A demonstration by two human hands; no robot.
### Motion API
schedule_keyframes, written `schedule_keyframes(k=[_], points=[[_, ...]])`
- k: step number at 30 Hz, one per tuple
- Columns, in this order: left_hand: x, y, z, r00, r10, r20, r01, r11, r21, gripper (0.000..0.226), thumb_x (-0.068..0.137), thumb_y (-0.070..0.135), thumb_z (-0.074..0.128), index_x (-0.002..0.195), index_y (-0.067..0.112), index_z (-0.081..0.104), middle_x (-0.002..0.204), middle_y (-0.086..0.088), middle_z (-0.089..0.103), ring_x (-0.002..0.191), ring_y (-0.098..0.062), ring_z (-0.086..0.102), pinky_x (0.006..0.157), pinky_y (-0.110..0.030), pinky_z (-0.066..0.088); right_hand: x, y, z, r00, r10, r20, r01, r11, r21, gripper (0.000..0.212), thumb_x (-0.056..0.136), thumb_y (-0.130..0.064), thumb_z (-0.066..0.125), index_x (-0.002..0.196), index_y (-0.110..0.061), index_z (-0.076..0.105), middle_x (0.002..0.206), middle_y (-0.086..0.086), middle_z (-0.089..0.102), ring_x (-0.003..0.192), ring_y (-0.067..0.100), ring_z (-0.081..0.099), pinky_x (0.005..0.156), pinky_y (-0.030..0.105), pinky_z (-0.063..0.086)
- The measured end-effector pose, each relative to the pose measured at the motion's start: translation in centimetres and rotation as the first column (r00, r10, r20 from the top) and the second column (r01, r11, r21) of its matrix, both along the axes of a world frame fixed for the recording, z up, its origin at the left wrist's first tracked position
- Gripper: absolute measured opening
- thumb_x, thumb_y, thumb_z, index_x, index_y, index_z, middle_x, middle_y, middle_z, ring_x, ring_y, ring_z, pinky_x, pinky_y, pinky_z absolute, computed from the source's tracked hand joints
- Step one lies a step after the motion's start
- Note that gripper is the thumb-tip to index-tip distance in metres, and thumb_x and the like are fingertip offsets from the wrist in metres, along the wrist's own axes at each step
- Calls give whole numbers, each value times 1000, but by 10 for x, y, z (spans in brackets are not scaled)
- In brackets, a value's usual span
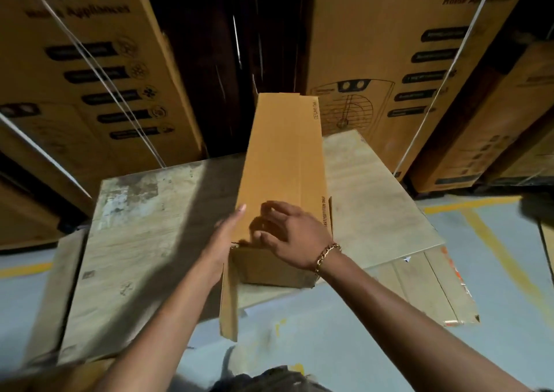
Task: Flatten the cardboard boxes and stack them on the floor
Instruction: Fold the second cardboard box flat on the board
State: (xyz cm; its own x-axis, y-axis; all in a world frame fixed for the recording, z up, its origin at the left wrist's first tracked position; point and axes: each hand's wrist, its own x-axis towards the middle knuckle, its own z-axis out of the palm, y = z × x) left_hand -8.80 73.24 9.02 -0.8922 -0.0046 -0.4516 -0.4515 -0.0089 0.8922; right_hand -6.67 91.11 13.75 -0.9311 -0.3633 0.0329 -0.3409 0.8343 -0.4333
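A long narrow brown cardboard box (281,158) stands out in front of me, its near end open with flaps hanging down. My left hand (223,238) lies flat with straight fingers against the box's left side near that end. My right hand (287,232), with a gold bracelet on the wrist, rests on top of the box with fingers curled at the near edge. Under the box a stack of flattened pale cardboard sheets (144,241) lies on the floor.
Tall printed appliance cartons stand at the back left (84,71) and back right (389,62), bound with white straps, a dark gap between them. More cartons (494,134) lean at the right. The grey floor (494,256) carries yellow lines.
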Motion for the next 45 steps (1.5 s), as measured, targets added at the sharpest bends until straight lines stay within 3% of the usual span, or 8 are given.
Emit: schedule_keyframes(k=[3,7,11,17,23,29,36,45], points=[[-8,-16,-2,1000,7,15,-7,998,-62,92,63,63,79,137,14,55,134,-8,62,119,-26,60,107,-41,43,2,5,-20,972,-208,-110,188,968,-165,63,85,-64,43,139,-32,45,155,-7,31,138,17,34,109,40,33],[-14,-11,1,998,65,22,-62,993,-100,72,95,42,59,151,8,31,150,-10,42,137,-26,41,103,-28,32,3,34,-43,811,-563,161,582,746,-323,90,78,-68,60,151,-27,26,160,-1,22,143,20,27,113,45,31],[-21,9,3,997,47,61,-41,995,-94,78,94,53,53,155,15,22,156,-8,35,140,-28,36,110,-39,31,11,33,-58,730,-314,607,681,408,-608,76,71,-54,67,138,-27,41,137,4,55,107,9,59,77,22,52],[-35,19,4,998,38,45,-40,998,40,78,94,46,59,154,13,22,153,-7,38,137,-25,38,101,-29,31,23,22,-36,716,-372,591,689,239,-684,53,75,-44,59,127,-38,50,129,-2,59,105,5,60,74,20,48],[-35,-36,-34,945,-2,328,-89,961,261,105,58,84,65,144,26,47,139,-6,56,125,-30,54,109,-51,41,23,-24,-6,785,-501,363,619,609,-496,77,77,-67,52,147,-51,23,151,-25,24,133,5,36,105,35,37],[-45,-116,-76,871,214,442,-339,914,225,45,107,31,31,143,8,46,144,-13,49,132,-33,47,96,-38,41,-1,-106,-38,912,-392,121,402,914,-64,83,81,-82,34,151,-50,3,161,-23,-4,149,9,3,117,47,17],[-51,-179,-90,888,138,438,-276,923,269,94,67,91,47,129,22,61,122,-16,65,113,-37,58,97,-50,46,-18,-150,-43,924,-341,171,322,938,129,76,86,-76,34,150,-35,24,160,-11,18,145,17,22,114,43,32],[-68,-169,-54,973,-229,-33,196,889,-414,64,89,49,64,143,25,41,151,-4,41,133,-25,44,100,-38,38,-50,-75,-59,703,-687,183,585,705,401,109,66,-86,55,153,-34,14,164,2,3,147,40,10,111,65,24]])
